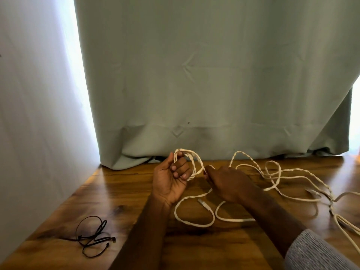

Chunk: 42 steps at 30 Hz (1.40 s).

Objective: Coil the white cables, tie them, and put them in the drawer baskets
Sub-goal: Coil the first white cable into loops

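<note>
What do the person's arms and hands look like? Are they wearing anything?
Both hands are bare: no gloves, rings or watch show on the left hand or the right hand. The left forearm is bare as far as the picture shows. The right arm has a grey knitted sleeve, pushed up above the forearm.

No legible text, label, brand, number or sign on any surface in head view.
</note>
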### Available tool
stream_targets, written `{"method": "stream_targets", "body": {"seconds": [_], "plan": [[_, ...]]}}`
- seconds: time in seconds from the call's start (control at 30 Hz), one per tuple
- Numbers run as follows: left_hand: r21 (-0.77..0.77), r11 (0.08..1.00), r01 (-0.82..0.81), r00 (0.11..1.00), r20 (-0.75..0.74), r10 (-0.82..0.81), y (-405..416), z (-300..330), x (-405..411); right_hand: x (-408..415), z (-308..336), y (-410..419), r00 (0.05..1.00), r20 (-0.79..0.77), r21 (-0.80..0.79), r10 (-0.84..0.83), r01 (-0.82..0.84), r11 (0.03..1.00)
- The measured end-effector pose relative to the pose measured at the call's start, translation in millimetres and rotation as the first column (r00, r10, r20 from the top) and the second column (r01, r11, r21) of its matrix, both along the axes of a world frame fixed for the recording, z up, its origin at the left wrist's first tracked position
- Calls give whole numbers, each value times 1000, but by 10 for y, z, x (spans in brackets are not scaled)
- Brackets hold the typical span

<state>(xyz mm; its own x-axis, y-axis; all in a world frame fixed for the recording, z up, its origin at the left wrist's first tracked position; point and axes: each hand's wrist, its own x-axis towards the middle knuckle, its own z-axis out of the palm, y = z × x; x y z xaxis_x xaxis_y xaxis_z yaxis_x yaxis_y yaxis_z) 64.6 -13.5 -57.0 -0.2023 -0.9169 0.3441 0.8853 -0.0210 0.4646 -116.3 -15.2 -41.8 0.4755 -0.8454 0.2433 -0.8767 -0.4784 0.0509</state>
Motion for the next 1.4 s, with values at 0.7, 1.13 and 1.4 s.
{"method": "stream_targets", "body": {"seconds": [0.7, 1.13, 1.4], "plan": [[51, 958, -282, 956, 95, 276, 0, 68, -25, 209, 156, 285, 971, -224, 44, 85, -77, 996], [-156, 890, -428, 728, 525, 441, -24, -12, -213, 230, 274, 411, 972, -138, 15, 188, -188, 982], [-229, 905, -358, 537, 743, 400, -15, -47, -229, 152, 178, 233, 928, 114, -250, 355, -319, 914]]}}
